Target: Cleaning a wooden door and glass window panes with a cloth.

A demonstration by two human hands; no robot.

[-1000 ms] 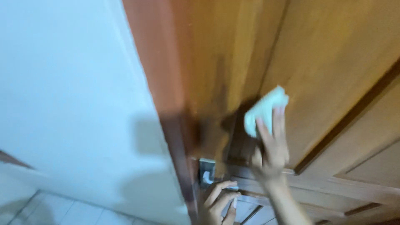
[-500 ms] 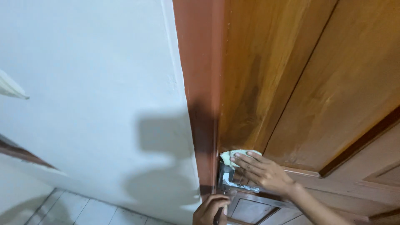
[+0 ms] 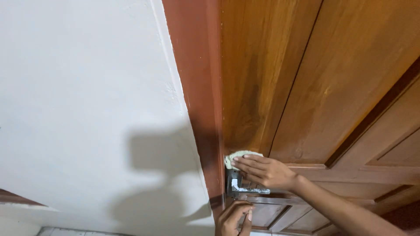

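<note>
Cloth (image 3: pixel 242 155) lies on door (image 3: pixel 306 78) above lock plate (image 3: pixel 238 182), wall (image 3: pixel 87 87) left of frame (image 3: pixel 197 87)

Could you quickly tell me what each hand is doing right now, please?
Right hand: fingers flat, pressing a pale cloth against the wooden door above the metal lock plate.
Left hand: loosely curled by the door's edge; what it grips cannot be told.
</note>
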